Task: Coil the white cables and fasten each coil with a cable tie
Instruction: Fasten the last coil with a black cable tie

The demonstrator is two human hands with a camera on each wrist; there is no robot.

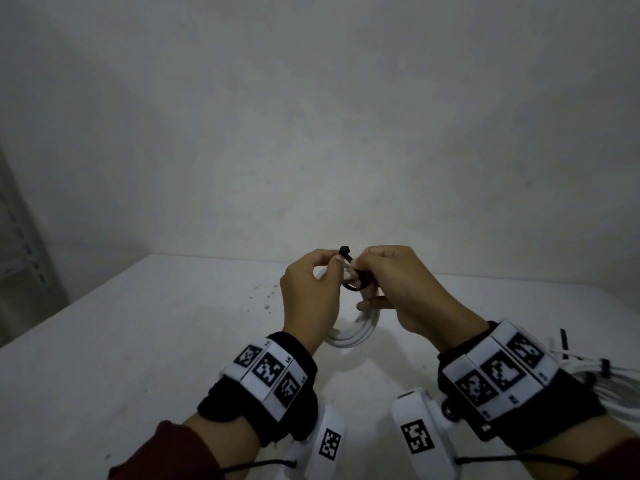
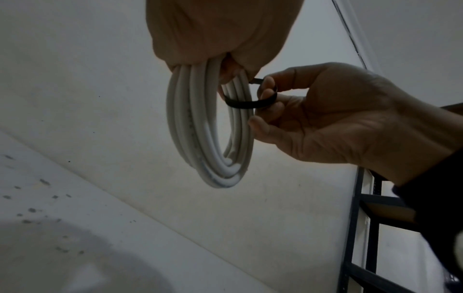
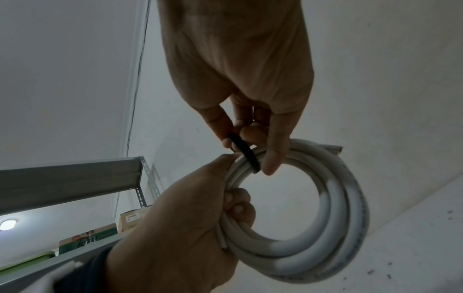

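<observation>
Above the white table [image 1: 138, 341] I hold a coil of white cable [image 1: 353, 336] upright. My left hand [image 1: 330, 265] grips the top of the coil [image 3: 338, 208], fingers curled through its hole. A black cable tie [image 1: 346, 254] loops around the strands [image 2: 200, 128] there, its square head sticking up between both hands. My right hand [image 1: 360, 270] pinches the tie's strap [image 2: 250, 104] between thumb and fingers beside the coil. In the right wrist view the tie [image 3: 244, 152] crosses the coil's top just under the right fingertips [image 3: 271, 166].
A bundle of white cables [image 1: 609, 379] bound with black ties lies at the table's right edge, a loose black tie [image 1: 563, 341] beside it. A metal shelf [image 1: 20, 237] stands at the left wall. Dark specks dot the table behind the hands.
</observation>
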